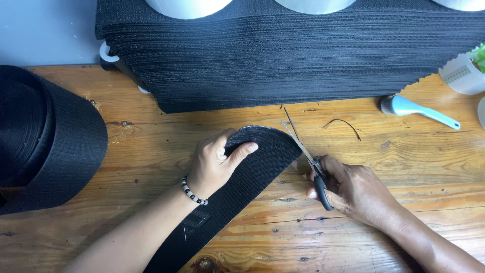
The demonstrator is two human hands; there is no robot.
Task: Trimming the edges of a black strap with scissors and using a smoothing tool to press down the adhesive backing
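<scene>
L hand point(214, 164) pins black webbing strap point(242, 177) flat on wood counter point(394, 151), strap long axis running lower-L to upper-R w/ rounded end just L of scissors point(303, 151), blades parted, in R hand point(351, 189) grip clenched on handles, R nearer end.

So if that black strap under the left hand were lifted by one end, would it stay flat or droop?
The black strap would probably droop: it already curves under the left hand. Its coarse weave suggests little slipping on the wooden table.
</scene>
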